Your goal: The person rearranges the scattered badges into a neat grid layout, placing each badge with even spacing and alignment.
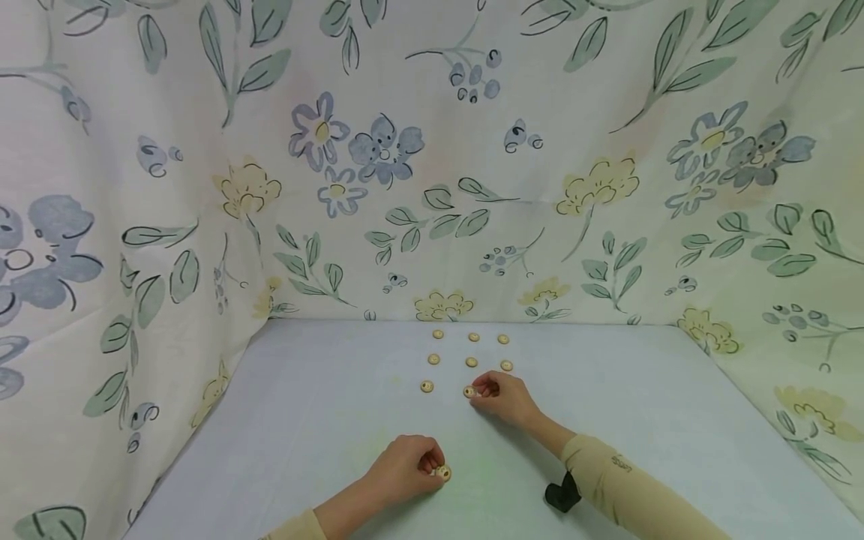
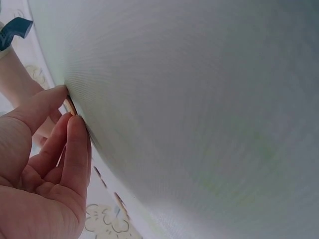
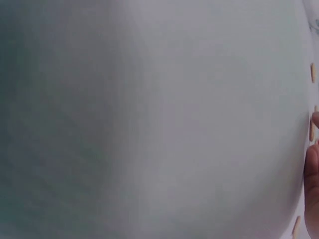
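Note:
My left hand [image 1: 403, 471] pinches a small round tan disc [image 1: 443, 473] with a dark mark, low over the white table near its middle front. In the left wrist view the thumb and fingertips grip this disc [image 2: 71, 106] by its edge, close to the tabletop. Farther forward, my right hand [image 1: 508, 402] pinches another such disc [image 1: 469, 391] between thumb and fingers, at or just above the table. Just left of it lies a third disc [image 1: 427, 386]. In the right wrist view only part of the right hand [image 3: 312, 184] shows at the edge.
Behind the hands, several like discs lie in rough rows, among them a back-left disc [image 1: 438, 334] and a middle disc [image 1: 471, 362]. Floral cloth [image 1: 472, 247] walls the back and sides of the table [image 1: 324, 390]. A black device [image 1: 563, 493] sits under the right sleeve.

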A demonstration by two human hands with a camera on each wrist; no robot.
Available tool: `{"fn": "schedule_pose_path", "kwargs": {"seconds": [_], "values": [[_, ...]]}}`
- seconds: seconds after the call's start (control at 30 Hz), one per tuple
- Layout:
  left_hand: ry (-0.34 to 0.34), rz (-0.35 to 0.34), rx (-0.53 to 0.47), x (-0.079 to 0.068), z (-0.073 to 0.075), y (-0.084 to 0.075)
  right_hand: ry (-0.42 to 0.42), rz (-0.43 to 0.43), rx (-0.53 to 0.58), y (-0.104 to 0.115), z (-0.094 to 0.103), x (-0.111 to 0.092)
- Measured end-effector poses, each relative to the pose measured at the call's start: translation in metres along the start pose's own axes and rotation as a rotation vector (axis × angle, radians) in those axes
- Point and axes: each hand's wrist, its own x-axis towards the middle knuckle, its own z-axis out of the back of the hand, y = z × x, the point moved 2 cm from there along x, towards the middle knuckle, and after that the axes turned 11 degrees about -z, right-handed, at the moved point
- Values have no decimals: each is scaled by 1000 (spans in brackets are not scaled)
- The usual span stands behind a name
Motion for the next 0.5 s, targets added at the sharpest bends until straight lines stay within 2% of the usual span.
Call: {"fn": "schedule_pose_path", "kwargs": {"seconds": [0.23, 0.5], "values": [[4, -2, -8, 0, 0, -2, 2, 8, 27, -4, 5, -18], [-5, 1, -4, -1, 0, -3, 41, 18, 37, -8, 9, -40]]}}
